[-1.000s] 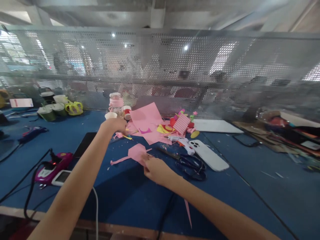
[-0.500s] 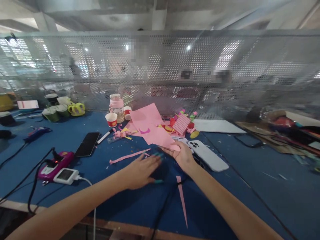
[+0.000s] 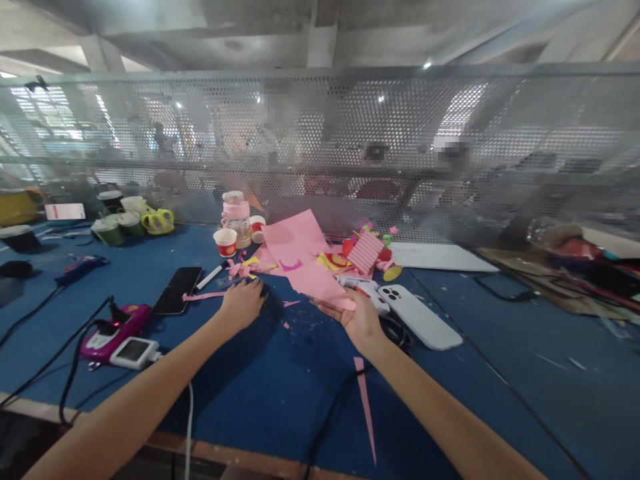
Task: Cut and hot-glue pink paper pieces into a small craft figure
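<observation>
My left hand (image 3: 243, 305) rests palm down on the blue table, fingers stretched out toward the small pink and yellow scraps (image 3: 242, 269). A narrow pink strip (image 3: 204, 295) runs out from beside it to the black phone; whether the hand touches the strip is hard to tell. Between the thumb and fingers of my right hand (image 3: 361, 320) is the near corner of a pink paper sheet (image 3: 323, 285). Behind it lies a larger pink sheet (image 3: 293, 233). A long pink sliver (image 3: 366, 407) lies nearer the front edge, and a tiny pink offcut (image 3: 291, 303) sits between my hands.
A white phone (image 3: 425, 320) lies right of my right hand, by a white glue-gun-like tool (image 3: 373, 298). Leftward are a black phone (image 3: 177, 291), a white marker (image 3: 211, 275) and a purple power strip (image 3: 113, 333) with cables. Paper cups (image 3: 225, 244) and a bottle (image 3: 236, 217) stand behind.
My left hand has swept leftward and away from me across the table, and the pink strip has shifted left with it. My right hand stays on the paper sheet.
</observation>
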`<state>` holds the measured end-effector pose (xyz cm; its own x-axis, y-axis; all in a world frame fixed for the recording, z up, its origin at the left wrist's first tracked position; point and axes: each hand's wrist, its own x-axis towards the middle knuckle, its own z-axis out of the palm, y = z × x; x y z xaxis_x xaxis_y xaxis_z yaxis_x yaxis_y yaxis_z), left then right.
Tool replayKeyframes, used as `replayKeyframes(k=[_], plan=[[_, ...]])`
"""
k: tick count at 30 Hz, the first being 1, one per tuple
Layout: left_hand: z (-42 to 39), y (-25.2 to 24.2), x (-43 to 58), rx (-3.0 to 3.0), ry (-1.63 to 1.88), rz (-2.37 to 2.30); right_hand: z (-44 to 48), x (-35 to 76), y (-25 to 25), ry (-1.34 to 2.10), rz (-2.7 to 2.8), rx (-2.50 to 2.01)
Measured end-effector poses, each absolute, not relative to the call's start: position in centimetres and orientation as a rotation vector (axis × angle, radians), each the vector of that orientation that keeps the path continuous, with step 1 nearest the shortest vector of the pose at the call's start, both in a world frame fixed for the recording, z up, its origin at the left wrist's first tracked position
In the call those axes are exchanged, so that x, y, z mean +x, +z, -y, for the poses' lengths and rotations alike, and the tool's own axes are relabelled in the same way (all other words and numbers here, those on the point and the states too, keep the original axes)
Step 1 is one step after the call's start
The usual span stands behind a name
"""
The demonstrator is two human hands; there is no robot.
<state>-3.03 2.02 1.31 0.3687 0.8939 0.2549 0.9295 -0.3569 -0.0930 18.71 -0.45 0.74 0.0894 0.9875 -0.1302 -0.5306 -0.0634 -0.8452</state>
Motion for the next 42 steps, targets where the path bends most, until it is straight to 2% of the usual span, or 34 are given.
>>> replayKeyframes(k=[4,8,10,15,18,21,25,28,30,34,37,40,42], plan=[[-2.6,2.6,-3.3,-2.384,-0.365,1.551,1.0,17.8,0.3,1.517,0.804,-1.07],[-2.1,2.8,-2.9,-2.491,-0.578,1.15,1.9,16.5,0.4,1.525,1.051,-1.354],[-1.4,2.4,-2.4,-2.498,-0.666,0.975,2.4,16.3,0.7,1.268,1.319,-1.501],[0.2,1.6,-0.9,-2.492,-0.692,0.629,3.4,17.2,1.2,0.135,1.808,-1.52],[0.5,1.3,-0.4,-2.503,-0.655,0.538,3.3,17.5,1.6,-0.09,1.883,-1.302],[0.4,1.1,-0.3,-2.537,-0.65,0.454,2.6,16.6,2.0,0.097,2.002,-1.068],[0.2,0.4,-0.5,-2.614,-0.595,0.445,0.7,14.3,1.5,0.659,2.084,-0.848],[0.1,-0.1,-0.8,-2.647,-0.547,0.615,-0.5,12.8,0.8,1.051,1.866,-0.779],[0.2,0.0,-0.8,-2.638,-0.607,0.638,-0.8,12.1,0.5,1.181,1.682,-0.8],[1.2,1.1,-0.6,-2.626,-0.866,0.463,-0.8,12.5,0.4,1.196,1.384,-0.957],[1.5,2.6,-0.9,-2.638,-1.14,0.582,-1.1,14.1,0.6,1.141,1.255,-1.045],[-0.2,4.4,-2.4,-2.497,-1.37,1.187,-1.9,16.6,1.2,1.085,1.145,-1.07],[-2.3,5.8,-3.9,-2.199,-1.489,1.677,-2.6,18.5,1.9,1.02,1.074,-1.066]])
